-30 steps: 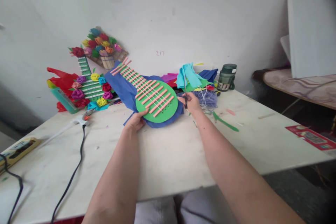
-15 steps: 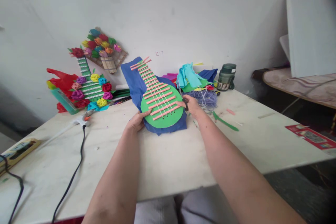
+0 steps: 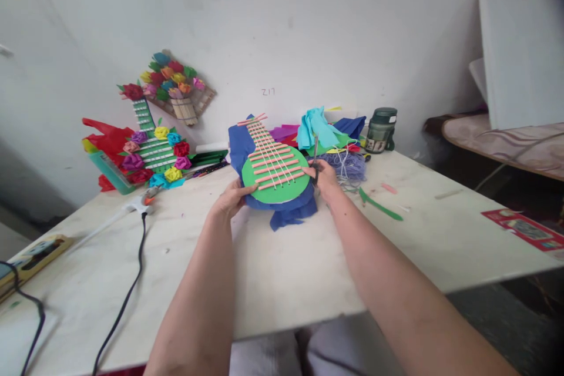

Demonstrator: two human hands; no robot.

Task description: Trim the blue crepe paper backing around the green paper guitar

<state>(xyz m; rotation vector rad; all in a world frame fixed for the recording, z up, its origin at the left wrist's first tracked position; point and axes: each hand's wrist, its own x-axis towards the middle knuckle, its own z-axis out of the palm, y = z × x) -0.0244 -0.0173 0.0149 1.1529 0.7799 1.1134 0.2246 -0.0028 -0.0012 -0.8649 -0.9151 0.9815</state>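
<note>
A green paper lute (image 3: 282, 191) with pink strips across it and white strings along its neck is held between my hands. Blue crepe paper (image 3: 240, 147) lies behind it and sticks out past its left side and bottom. My left hand (image 3: 231, 197) grips the lower left edge, thumb on the front. At the right edge, my right hand (image 3: 324, 179) is closed round the handles of a pair of scissors (image 3: 315, 155), blades pointing up, while its thumb touches the lute's front. The fingers behind the lute are hidden.
A flower-trimmed paper lute (image 3: 154, 153) leans at the back left, near a hot glue gun (image 3: 138, 202) with a black cord. Coloured crepe paper (image 3: 317, 129), purple shredded paper (image 3: 346, 165) and a dark bottle (image 3: 381, 129) stand behind. A green scrap (image 3: 381, 205) lies right.
The lute has tipped back, its neck now lower and further right. More blue crepe paper hangs below its bottom edge. Both hands still hold on.
</note>
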